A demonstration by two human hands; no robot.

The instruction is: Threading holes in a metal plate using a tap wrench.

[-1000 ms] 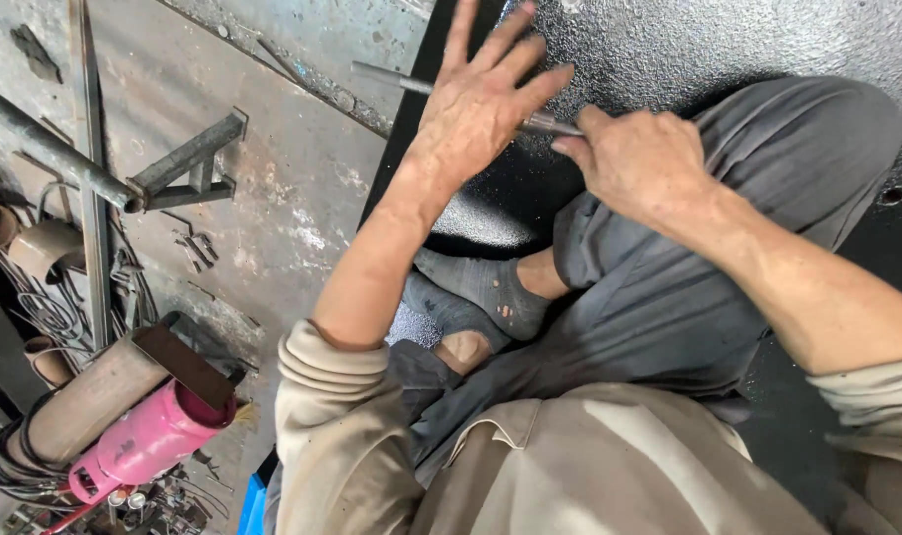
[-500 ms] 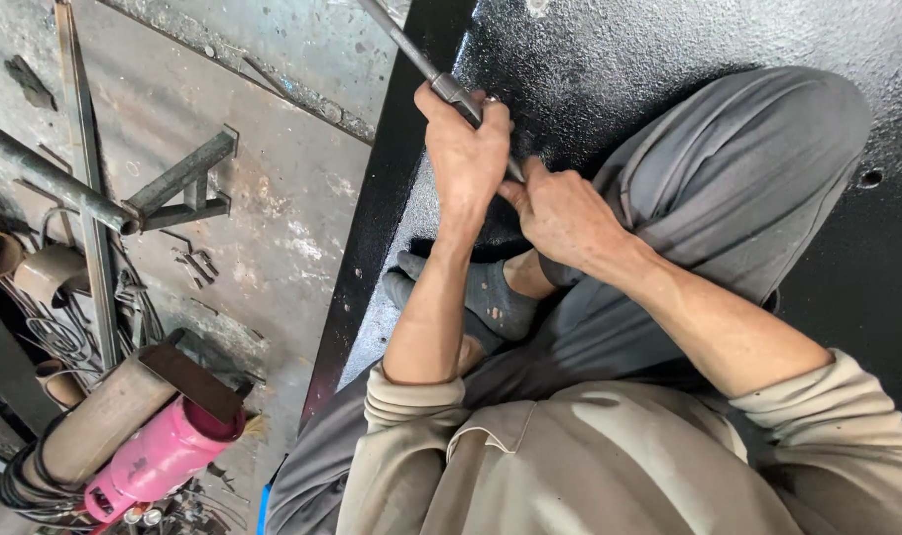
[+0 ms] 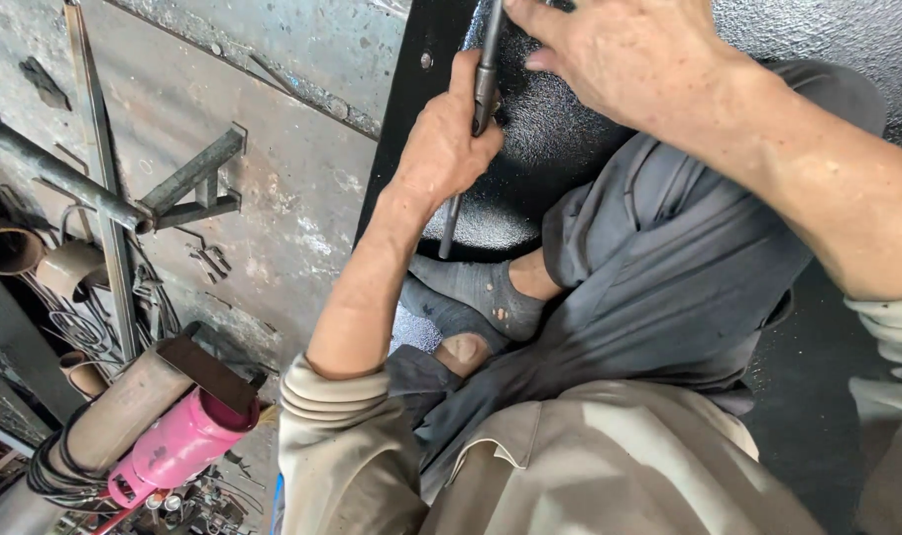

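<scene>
A black textured metal panel (image 3: 570,149) lay under the seated person's grey-trousered legs (image 3: 689,267). The left hand (image 3: 446,139) was closed around a slim metal rod (image 3: 484,89), held nearly upright against the panel. The right hand (image 3: 620,54) curled over the rod's upper end, fingers bent. A pink cylinder (image 3: 178,446) lay well apart, lower left.

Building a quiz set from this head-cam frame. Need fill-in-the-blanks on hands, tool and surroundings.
1. The left hand is closed around a thin metal ____.
2. The right hand rests on the rod near its ____ end.
3. Behind both hands lies a textured sheet coloured ____.
4. The cylinder at lower left is coloured ____.

Missing words: rod; upper; black; pink
</scene>
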